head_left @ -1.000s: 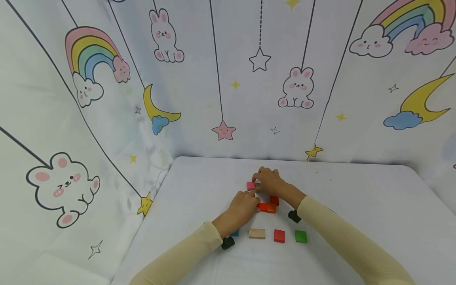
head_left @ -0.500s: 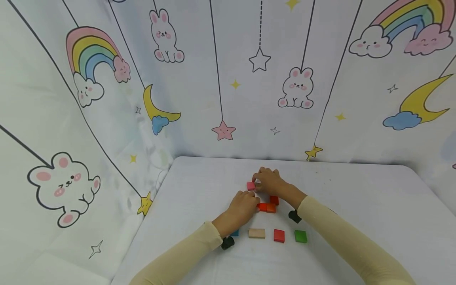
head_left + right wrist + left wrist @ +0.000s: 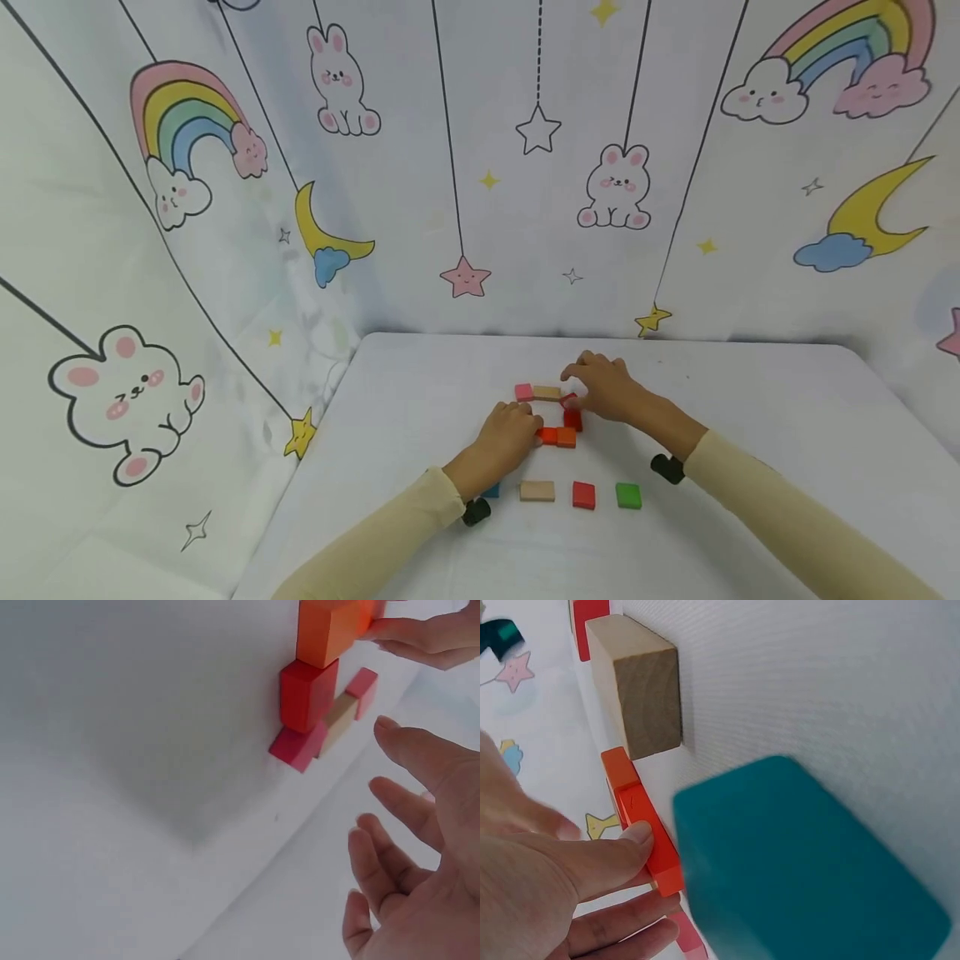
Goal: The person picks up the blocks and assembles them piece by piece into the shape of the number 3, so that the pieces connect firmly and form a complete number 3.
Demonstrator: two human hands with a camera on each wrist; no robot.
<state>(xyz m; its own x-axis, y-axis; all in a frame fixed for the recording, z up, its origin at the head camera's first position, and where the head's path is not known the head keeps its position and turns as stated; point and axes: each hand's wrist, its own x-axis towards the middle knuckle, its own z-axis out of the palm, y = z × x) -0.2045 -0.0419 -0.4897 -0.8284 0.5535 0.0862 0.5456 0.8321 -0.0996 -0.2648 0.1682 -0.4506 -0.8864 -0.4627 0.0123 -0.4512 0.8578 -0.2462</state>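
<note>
- Head view: the red-orange block (image 3: 548, 436) lay flat on the white table (image 3: 420, 400), end to end with the orange block (image 3: 566, 437).
- The left hand (image 3: 506, 437) pinched that red-orange block, its thumb (image 3: 636, 834) laid along one face.
- Just behind the orange block sat the dark red block (image 3: 573, 421); the crimson block (image 3: 300, 748) touched it, set askew.
- From there the far wooden block (image 3: 547, 393) ran left to the pink block (image 3: 523, 392).
- The right hand (image 3: 606, 387) was beside the crimson block, holding nothing, its fingers spread wide and apart from the blocks in the right wrist view.
- Nearer the person stood a spaced row: blue block (image 3: 491, 490), near wooden block (image 3: 537, 491), red block (image 3: 583, 495), green block (image 3: 628, 496).
- Behind the table hung a curtain (image 3: 405, 167) printed with rabbits, rainbows, moons and stars.
</note>
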